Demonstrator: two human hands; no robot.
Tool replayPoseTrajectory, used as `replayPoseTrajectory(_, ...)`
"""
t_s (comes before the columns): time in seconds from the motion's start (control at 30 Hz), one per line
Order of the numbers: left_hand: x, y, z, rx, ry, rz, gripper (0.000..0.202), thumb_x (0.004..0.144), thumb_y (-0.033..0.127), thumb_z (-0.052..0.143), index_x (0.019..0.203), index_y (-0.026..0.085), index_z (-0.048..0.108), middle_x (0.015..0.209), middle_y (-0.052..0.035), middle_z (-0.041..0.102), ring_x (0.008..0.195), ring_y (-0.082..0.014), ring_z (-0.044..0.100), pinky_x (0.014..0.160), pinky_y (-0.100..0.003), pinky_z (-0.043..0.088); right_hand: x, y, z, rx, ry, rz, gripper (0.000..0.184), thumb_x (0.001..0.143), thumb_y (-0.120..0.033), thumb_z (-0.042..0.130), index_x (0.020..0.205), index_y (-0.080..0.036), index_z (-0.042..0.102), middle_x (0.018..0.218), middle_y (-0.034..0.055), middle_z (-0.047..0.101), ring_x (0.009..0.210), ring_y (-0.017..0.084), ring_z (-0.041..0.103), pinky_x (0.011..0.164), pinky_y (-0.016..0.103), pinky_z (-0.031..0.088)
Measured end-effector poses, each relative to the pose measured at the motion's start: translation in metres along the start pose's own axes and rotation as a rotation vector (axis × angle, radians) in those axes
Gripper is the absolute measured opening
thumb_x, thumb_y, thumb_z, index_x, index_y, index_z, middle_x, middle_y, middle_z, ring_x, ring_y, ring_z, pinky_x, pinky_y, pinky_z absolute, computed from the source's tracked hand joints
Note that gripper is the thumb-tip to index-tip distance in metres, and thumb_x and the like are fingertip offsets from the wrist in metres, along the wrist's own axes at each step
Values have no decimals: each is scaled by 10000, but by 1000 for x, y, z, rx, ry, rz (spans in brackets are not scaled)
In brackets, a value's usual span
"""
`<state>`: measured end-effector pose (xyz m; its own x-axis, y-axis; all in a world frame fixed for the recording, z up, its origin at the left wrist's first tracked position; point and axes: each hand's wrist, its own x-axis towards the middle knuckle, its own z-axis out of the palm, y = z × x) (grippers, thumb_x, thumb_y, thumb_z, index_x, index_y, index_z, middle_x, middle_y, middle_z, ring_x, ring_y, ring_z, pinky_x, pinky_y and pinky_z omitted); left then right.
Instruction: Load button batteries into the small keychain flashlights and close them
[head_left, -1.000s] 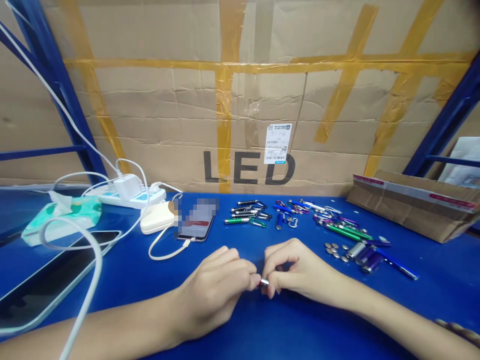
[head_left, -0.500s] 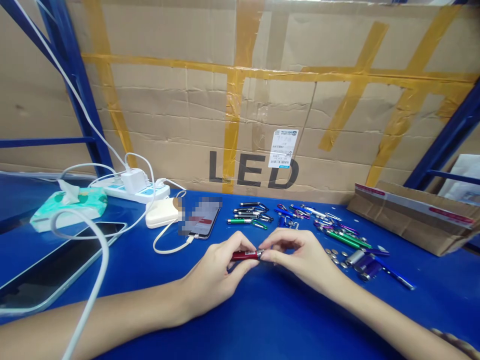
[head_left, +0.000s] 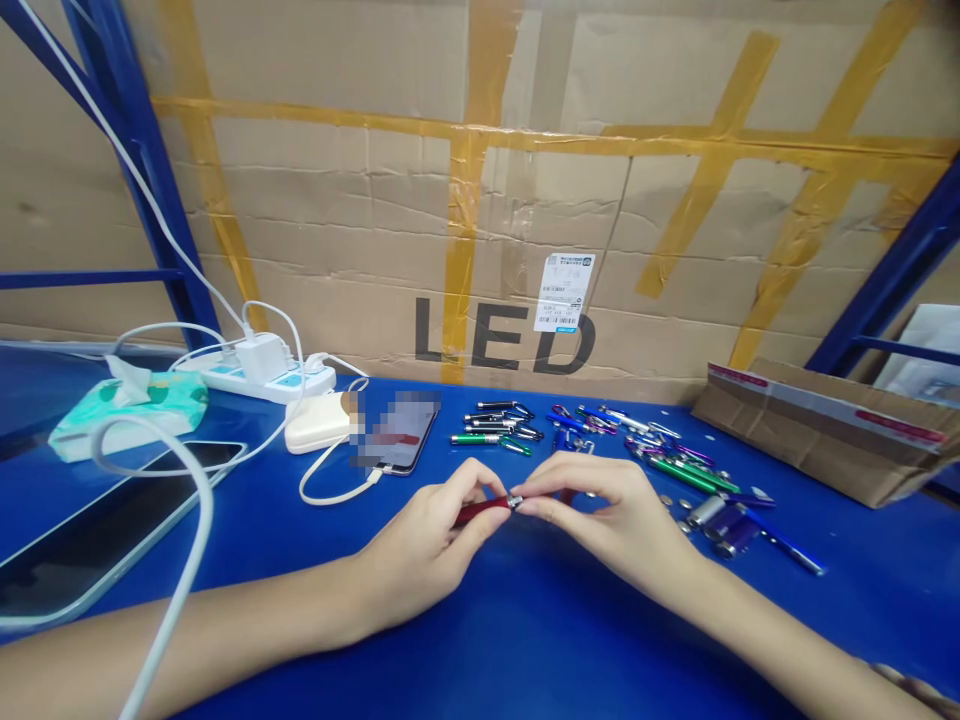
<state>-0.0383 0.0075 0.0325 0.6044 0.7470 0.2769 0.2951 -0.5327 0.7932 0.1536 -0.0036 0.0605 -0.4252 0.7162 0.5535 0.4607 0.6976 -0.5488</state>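
Observation:
Over the blue table, my left hand (head_left: 442, 530) is closed, its thumb and fingers pinching a small red keychain flashlight (head_left: 480, 509). My right hand (head_left: 600, 510) is closed in a pinch at the silver end of that flashlight. A bit of red, perhaps its clip (head_left: 568, 496), shows under the right fingers. Just beyond my hands lies a group of black and green keychain flashlights (head_left: 491, 425) with clips. Right of my right hand lie mixed coloured flashlights (head_left: 690, 472), loose tubes (head_left: 724, 525) and small button cells (head_left: 666, 500), partly hidden by the hand.
A cardboard tray (head_left: 817, 440) stands at the right. To the left are a phone (head_left: 405, 435) wired to a cream power bank (head_left: 319, 425), a power strip (head_left: 315, 382), tissues (head_left: 127, 405), a larger phone (head_left: 112, 540) and a looping white cable. A large taped carton (head_left: 337, 250) stands behind.
My right fingers have turned slightly at the silver end, and a bit of red now shows beneath them. The flashlight tilts a little more. The view has shifted slightly.

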Motion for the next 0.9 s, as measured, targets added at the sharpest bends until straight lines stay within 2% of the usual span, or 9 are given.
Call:
replayPoseTrajectory(0.13,2,0,0,44,-15,29,121,923,224,384,1000,214,477,907,-4,583,825,-140,549,741,-240,419,-1,1,-2,-65,1,-102,89,809,-193,598,793,-185,685,747,25,674,674,115,617,624,222,509)
replayPoseTrajectory(0.23,4,-1,-1,115,-41,56,168,931,217,369,982,203,529,949,-20,574,899,-156,537,813,-258,402,-2,4,-3,-79,-5,-114,101,817,-172,584,815,-188,684,765,26,675,689,116,619,633,223,513)
replayPoseTrajectory(0.43,7,0,-3,137,-57,38,163,930,230,379,918,197,538,847,9,591,780,-138,540,717,-228,408,-2,4,-5,-68,6,-146,150,835,-143,547,859,-180,690,786,35,673,712,115,623,642,218,519)
replayPoseTrajectory(0.53,6,3,-3,136,-65,21,169,930,237,375,868,196,527,741,36,564,668,-120,517,641,-211,397,-2,2,-5,-81,14,-128,141,829,-154,557,851,-184,692,782,32,673,710,119,626,645,223,522)
replayPoseTrajectory(0.63,5,4,-4,143,-55,29,182,930,244,376,845,195,529,695,46,543,636,-113,509,621,-204,390,-1,0,-5,-105,23,-97,120,824,-187,571,828,-194,690,773,29,675,696,127,627,634,234,523)
replayPoseTrajectory(0.77,5,4,-3,143,-51,26,183,931,254,374,900,202,547,715,44,570,633,-112,523,618,-204,394,-1,0,-5,-132,41,-95,125,829,-219,567,832,-200,690,771,29,677,691,132,629,627,237,522)
replayPoseTrajectory(0.9,4,3,-4,145,-59,27,189,930,271,377,952,211,555,827,25,612,730,-128,559,656,-211,407,-2,1,-6,-139,53,-104,108,821,-205,579,820,-192,687,770,27,674,699,127,626,639,228,518)
